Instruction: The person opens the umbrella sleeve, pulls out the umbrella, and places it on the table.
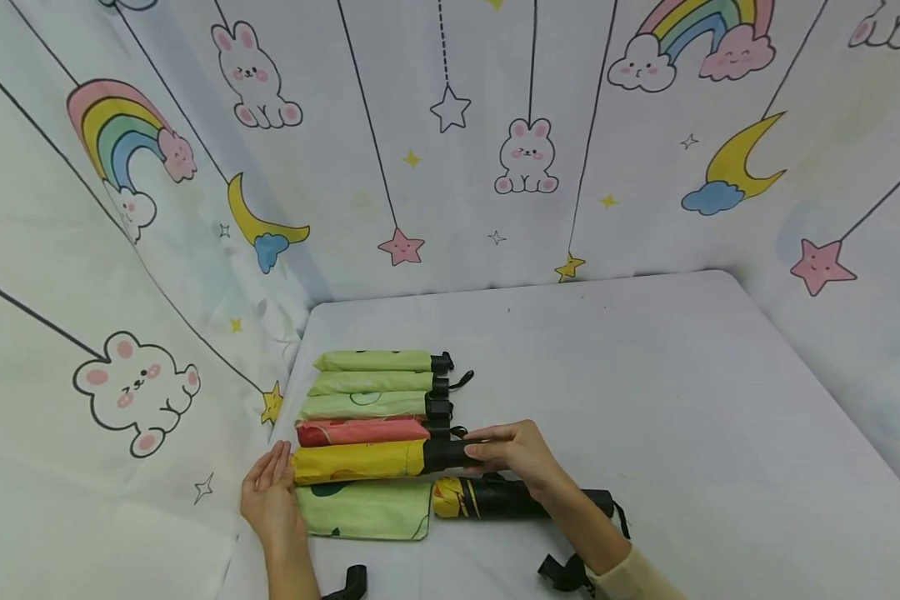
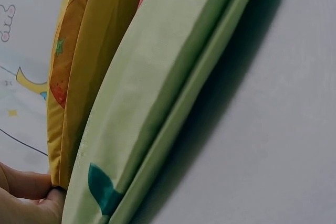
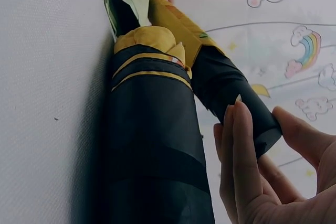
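A folded yellow umbrella with a black end lies crosswise between the two hands. My left hand pinches its yellow tip; in the left wrist view, thumb and finger meet at that tip. The right hand holds the black end between thumb and fingers, as the right wrist view shows. Just in front of it lie a light green folded umbrella and a black umbrella with a yellow tip, partly covered by the right forearm. Right behind it is a red folded umbrella.
Farther back, several light green folded umbrellas lie in a row, black ends to the right. Black handles show at the near edge. A white cloth with cartoon prints hangs behind and left of the white table.
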### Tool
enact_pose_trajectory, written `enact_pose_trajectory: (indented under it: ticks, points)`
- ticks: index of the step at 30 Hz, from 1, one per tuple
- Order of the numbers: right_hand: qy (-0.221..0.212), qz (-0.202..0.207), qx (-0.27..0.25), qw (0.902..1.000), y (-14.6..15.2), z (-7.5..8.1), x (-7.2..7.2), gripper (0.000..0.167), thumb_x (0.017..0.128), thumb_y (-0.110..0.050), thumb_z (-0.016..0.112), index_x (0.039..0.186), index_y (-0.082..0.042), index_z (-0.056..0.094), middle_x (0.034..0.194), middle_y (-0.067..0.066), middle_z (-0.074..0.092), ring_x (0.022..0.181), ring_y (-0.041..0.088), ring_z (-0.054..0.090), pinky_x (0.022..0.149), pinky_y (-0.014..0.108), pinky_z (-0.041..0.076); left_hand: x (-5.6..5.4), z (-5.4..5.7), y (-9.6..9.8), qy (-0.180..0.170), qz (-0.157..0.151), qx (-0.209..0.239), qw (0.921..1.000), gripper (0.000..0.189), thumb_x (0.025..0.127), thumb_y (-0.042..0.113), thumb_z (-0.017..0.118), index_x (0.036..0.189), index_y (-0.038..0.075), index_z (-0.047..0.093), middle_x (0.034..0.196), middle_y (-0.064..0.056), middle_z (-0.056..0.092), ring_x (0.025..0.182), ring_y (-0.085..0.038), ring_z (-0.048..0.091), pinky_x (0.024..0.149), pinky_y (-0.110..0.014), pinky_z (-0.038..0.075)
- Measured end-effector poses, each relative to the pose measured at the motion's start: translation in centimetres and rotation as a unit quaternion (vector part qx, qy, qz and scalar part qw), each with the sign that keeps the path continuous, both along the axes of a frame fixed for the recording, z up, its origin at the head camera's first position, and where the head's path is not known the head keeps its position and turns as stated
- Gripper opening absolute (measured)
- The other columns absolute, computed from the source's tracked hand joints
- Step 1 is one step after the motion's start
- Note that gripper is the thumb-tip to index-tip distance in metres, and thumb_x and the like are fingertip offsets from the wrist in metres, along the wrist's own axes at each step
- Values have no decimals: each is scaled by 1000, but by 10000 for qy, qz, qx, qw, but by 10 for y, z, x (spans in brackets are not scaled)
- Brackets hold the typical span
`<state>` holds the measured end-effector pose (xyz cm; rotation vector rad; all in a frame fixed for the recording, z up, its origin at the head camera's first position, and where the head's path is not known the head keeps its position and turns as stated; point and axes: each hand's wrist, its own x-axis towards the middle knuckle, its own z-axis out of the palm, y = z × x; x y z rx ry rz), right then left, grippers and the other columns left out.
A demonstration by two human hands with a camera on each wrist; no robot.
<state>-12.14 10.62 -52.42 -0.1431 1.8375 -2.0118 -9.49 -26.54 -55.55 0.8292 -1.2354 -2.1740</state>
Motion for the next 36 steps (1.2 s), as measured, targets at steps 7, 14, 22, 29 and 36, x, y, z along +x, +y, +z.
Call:
enact_pose_trajectory:
  ticks: [7, 14, 22, 29, 36]
  points:
    - [15, -68, 103, 9999, 6, 0, 0, 37, 90, -23, 84, 118, 0, 77, 98, 16, 79, 89, 43, 76, 95, 43, 61, 0, 1, 0, 52, 9, -10, 10000, 43, 100, -19, 49, 138, 0, 47, 148, -18, 57, 137, -25, 58, 105, -24, 50]
    - [76, -23, 65, 9999, 10, 1, 1, 38, 91, -24, 83, 118, 1, 77, 100, 17, 78, 91, 49, 74, 92, 42, 62, -1, 1, 0, 149, 87, 74, 9998, 41, 99, -21, 49, 133, 0, 49, 144, -18, 60, 135, -26, 59, 103, -24, 51]
    - [88, -53, 61, 9999, 15, 2, 2, 38, 91, -22, 83, 119, 2, 76, 101, 18, 78, 90, 48, 74, 92, 42, 62, -2, 0, 1, 190, 96, 190, 9996, 42, 98, -21, 50, 135, 0, 49, 148, -18, 58, 135, -25, 59, 102, -23, 52]
    - [108, -77, 36, 9999, 18, 6, 3, 41, 91, -19, 82, 122, 7, 73, 105, 20, 77, 90, 48, 74, 92, 41, 63, -4, -2, -1, 173, 112, 151, 9997, 44, 98, -22, 49, 138, -3, 47, 144, -17, 61, 134, -25, 60, 102, -24, 52]
    - [76, -79, -30, 9999, 23, 7, 4, 40, 92, -16, 81, 122, 7, 73, 104, 21, 77, 89, 47, 75, 90, 43, 63, -4, -1, -2, 165, 161, 243, 9994, 43, 98, -21, 49, 136, -1, 48, 142, -15, 63, 134, -26, 60, 103, -24, 51]
